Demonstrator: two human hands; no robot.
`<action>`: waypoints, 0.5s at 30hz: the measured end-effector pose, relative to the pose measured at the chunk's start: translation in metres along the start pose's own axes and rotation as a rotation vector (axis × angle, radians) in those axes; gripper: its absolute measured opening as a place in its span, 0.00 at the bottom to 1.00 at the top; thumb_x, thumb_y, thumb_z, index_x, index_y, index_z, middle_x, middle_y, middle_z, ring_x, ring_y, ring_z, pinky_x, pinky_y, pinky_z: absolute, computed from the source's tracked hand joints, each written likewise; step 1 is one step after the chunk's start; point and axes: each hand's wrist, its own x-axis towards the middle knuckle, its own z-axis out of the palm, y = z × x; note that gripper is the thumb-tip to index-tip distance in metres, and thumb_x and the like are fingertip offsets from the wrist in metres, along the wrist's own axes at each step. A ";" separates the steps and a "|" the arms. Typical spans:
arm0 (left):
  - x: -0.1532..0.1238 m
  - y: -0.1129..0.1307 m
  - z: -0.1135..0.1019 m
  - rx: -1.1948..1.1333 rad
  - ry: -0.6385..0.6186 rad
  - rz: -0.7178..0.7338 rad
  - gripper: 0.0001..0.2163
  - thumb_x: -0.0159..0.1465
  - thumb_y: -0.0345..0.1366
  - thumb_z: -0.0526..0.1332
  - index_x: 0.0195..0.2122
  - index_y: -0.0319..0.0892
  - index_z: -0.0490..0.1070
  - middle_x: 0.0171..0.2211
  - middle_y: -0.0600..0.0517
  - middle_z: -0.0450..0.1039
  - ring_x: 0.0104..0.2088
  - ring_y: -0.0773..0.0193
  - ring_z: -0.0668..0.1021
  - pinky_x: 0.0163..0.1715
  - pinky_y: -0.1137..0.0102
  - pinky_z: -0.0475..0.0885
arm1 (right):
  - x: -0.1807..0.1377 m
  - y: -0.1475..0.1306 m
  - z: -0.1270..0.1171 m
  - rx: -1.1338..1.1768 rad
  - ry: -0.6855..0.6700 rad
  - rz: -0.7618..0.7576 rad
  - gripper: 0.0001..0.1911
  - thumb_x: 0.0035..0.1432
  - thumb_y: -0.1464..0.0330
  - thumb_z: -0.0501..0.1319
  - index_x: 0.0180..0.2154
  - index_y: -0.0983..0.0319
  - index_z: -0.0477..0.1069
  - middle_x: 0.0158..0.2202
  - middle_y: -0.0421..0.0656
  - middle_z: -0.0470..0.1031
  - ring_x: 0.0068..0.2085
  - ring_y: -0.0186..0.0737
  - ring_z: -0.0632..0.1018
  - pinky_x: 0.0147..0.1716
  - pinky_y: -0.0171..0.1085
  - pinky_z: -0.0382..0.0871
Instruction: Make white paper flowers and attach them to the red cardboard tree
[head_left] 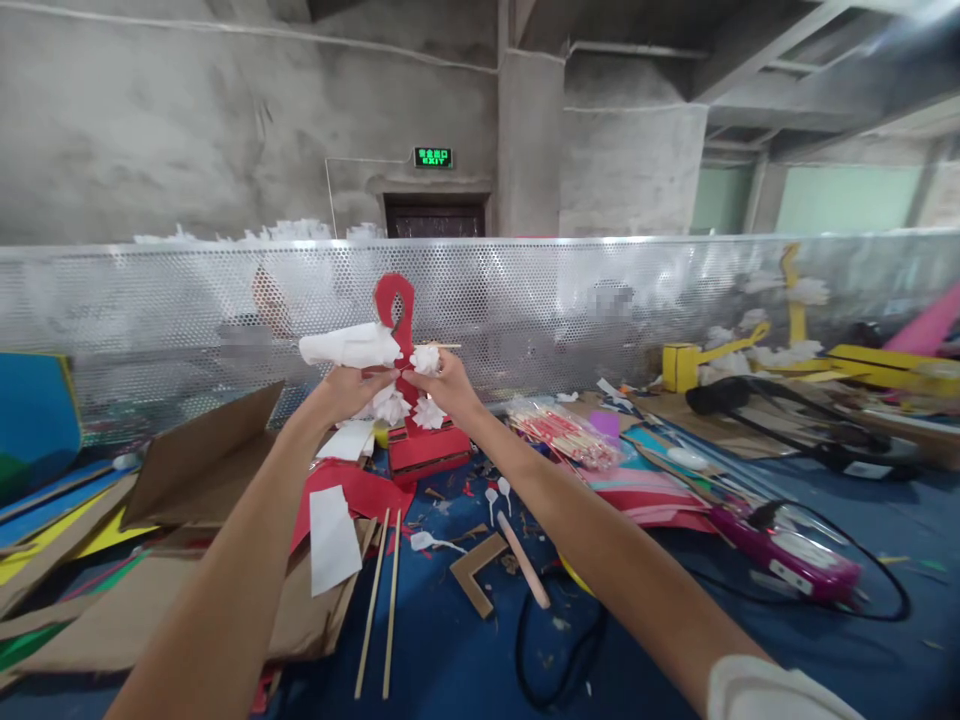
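Both my hands meet at an upright red cardboard piece [394,290] with a loop at its top. It rises from a red cardboard box [427,450] on the table. My left hand [351,390] is closed, its fingertips pinching the red stem from the left, just below a rolled white paper cone [351,346]. From the right, my right hand [450,384] pinches the same stem, thumb forward. A crumpled white paper flower [425,359] sits beside its fingers, and a thin stick pokes out behind them. Lower on the stem are more white paper tufts [391,406].
Two wooden sticks [391,605], a cardboard L-shape [478,575] and a pale rod [523,560] lie in front. Cardboard sheets [202,470] fill the left. On the right are bagged sticks [566,433], a purple corded device [787,560] and black straps [795,420]. Behind stands a perforated metal screen [525,320].
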 end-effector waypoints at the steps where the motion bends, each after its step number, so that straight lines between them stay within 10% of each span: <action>1: 0.000 0.001 0.000 0.001 -0.027 0.014 0.21 0.60 0.49 0.57 0.48 0.40 0.73 0.47 0.48 0.76 0.46 0.56 0.77 0.51 0.66 0.68 | 0.000 -0.001 -0.001 0.014 -0.015 0.021 0.18 0.43 0.63 0.67 0.36 0.64 0.68 0.27 0.38 0.71 0.24 0.32 0.69 0.24 0.32 0.65; 15: -0.004 0.012 -0.004 -0.127 -0.027 -0.043 0.18 0.57 0.46 0.62 0.46 0.43 0.74 0.44 0.50 0.78 0.45 0.56 0.78 0.50 0.65 0.70 | 0.000 -0.012 -0.004 0.057 -0.137 0.079 0.16 0.43 0.65 0.66 0.35 0.64 0.68 0.24 0.35 0.68 0.22 0.29 0.66 0.21 0.30 0.61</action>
